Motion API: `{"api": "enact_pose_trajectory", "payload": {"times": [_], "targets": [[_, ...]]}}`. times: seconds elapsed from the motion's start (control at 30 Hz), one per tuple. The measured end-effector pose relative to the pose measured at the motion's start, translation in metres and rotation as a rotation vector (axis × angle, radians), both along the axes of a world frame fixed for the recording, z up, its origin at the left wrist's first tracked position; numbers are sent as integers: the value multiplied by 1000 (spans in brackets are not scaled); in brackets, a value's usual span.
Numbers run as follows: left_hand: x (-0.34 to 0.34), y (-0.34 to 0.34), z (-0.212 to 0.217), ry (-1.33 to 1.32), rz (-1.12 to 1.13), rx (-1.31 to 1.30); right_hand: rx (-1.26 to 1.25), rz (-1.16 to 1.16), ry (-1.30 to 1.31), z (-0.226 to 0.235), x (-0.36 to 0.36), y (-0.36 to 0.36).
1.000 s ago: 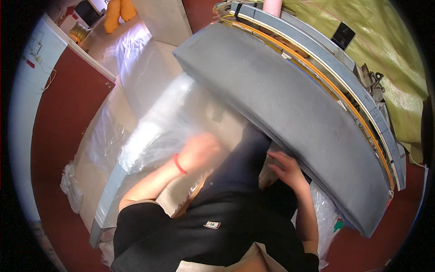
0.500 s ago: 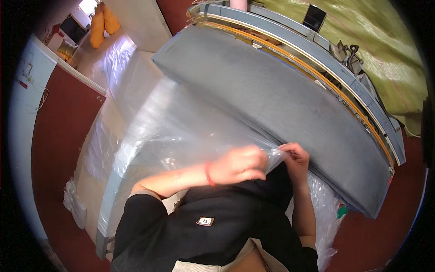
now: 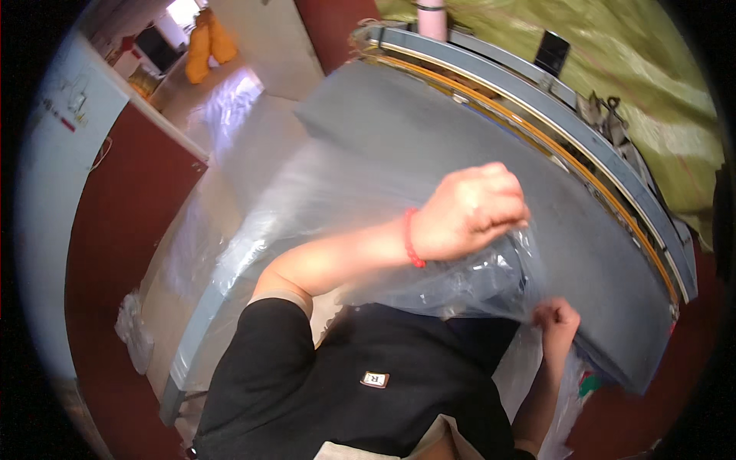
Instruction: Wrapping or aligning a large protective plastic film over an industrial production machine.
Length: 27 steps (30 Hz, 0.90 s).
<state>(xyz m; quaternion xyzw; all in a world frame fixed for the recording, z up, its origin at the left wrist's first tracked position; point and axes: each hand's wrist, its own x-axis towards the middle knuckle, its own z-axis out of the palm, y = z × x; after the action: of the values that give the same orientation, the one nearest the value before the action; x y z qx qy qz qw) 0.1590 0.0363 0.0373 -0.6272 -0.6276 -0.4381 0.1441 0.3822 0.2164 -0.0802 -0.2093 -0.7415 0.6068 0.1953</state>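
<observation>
Long grey padded board (image 3: 609, 257), curving across the room before me. Clear plastic film (image 3: 483, 280), spread along the board's near edge, against the person. Left hand (image 3: 477, 211), raised, fist clamped on the film; right hand (image 3: 557, 313), lower, fingers pinched on its edge. Red bracelet (image 3: 412, 239), around the left wrist.

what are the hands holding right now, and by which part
A clear plastic sheet, held by its right-hand end: the left hand grips higher in the picture, the right hand lower.

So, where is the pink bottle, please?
In the head view, the pink bottle is at the top edge, just right of centre, by the grey-blue rail.
</observation>
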Motion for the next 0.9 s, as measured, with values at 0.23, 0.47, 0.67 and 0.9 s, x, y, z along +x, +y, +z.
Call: {"api": "enact_pose_trajectory", "payload": {"times": [0.23, 0.47, 0.67, 0.9], "targets": [[-27, 5, 8, -273, 109, 90, 211, -103, 182, 32, 13, 41], [-7, 24, 5, -558, -41, -98, 732, -26, -181, 86, 22, 53], [23, 45, 3, -342, -280, -228, 322, 142, 282, 109, -44, -11], [-39, 4, 5, -95, -50, -224, 585, 92, -466, 91, 75, 72]]}}
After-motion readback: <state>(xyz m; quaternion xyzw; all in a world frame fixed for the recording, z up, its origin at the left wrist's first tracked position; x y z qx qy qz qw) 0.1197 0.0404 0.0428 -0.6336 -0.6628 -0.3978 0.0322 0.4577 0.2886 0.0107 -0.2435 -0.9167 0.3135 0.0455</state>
